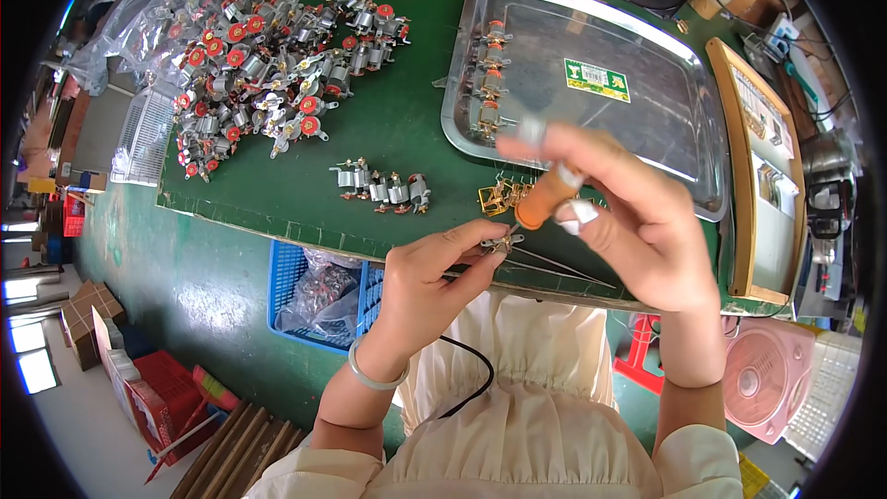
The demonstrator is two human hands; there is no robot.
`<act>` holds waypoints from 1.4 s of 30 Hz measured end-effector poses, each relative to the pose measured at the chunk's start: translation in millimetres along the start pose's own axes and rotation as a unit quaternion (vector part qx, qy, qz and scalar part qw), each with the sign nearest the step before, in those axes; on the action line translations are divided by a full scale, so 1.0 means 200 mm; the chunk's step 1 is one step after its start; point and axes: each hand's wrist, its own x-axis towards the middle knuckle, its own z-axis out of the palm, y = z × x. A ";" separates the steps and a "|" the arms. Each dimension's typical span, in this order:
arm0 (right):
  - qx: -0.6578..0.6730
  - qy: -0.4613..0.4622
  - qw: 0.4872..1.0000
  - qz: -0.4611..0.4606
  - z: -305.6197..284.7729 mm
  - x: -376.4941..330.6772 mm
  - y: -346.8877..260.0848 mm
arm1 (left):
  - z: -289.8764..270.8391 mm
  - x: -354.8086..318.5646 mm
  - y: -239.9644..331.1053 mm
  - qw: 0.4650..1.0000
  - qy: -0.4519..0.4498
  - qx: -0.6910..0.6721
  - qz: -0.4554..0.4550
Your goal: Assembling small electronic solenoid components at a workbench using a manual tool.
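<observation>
Orange tool (545, 201), right hand (644, 222) (blurred)

We hold: small metallic part (502, 245), by bench (286, 187) edge | orange-handled tool (543, 201), blurred, tilted, shaft down toward part

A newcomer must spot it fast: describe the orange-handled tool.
On the green table, find the large silver tray. Just beyond its edge nearest the person, the right hand holds the orange-handled tool above a small metal part in the left hand. Its thick orange handle sets it apart from the little metal pieces nearby.
</observation>
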 end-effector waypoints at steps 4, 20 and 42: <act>0.066 -0.015 0.988 0.142 -0.04 0.03 -0.04 | 0.00 0.00 0.00 1.000 -0.005 0.018 -0.003; -0.099 0.021 0.995 -0.023 0.04 0.05 0.03 | 0.00 0.00 0.01 0.999 0.004 0.029 0.017; 0.439 0.142 0.840 0.284 0.10 -0.20 -0.07 | 0.00 0.09 0.16 0.866 -0.072 -0.481 -0.112</act>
